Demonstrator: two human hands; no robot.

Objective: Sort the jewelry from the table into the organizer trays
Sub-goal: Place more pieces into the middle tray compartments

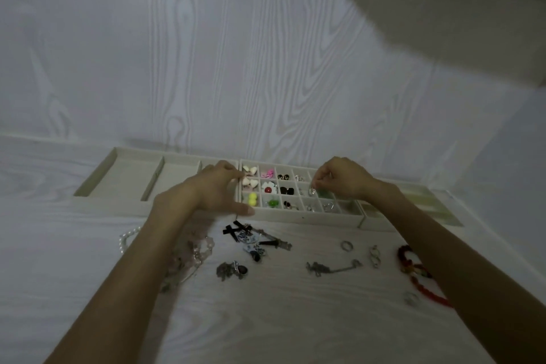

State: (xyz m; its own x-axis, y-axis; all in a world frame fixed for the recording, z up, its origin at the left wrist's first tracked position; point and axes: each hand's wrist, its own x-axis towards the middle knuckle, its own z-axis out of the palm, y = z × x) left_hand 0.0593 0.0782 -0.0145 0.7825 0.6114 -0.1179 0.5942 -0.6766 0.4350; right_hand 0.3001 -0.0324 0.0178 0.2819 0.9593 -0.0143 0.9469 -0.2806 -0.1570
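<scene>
A cream grid tray [307, 215] against the wall holds small earrings in several cells. My right hand [342, 179] hovers over its right part and pinches a small clear silver earring [311, 191] above a cell. My left hand [220, 189] rests on the tray's left edge, fingers straight, thumb at the front rim. Loose jewelry lies on the table in front: black bow clips [251, 235], a silver ring [346, 245], a silver chain piece [331, 267], a red bead bracelet [413, 270], a pearl strand [127, 241] and pink beads [196, 254].
A long cream tray [118, 177] with wide sections lies left of the grid tray. A pale green tray [428, 201] sits at the right. A dark brooch [232, 269] and a silver clasp [374, 256] lie on the white wood-grain table. The wall stands right behind the trays.
</scene>
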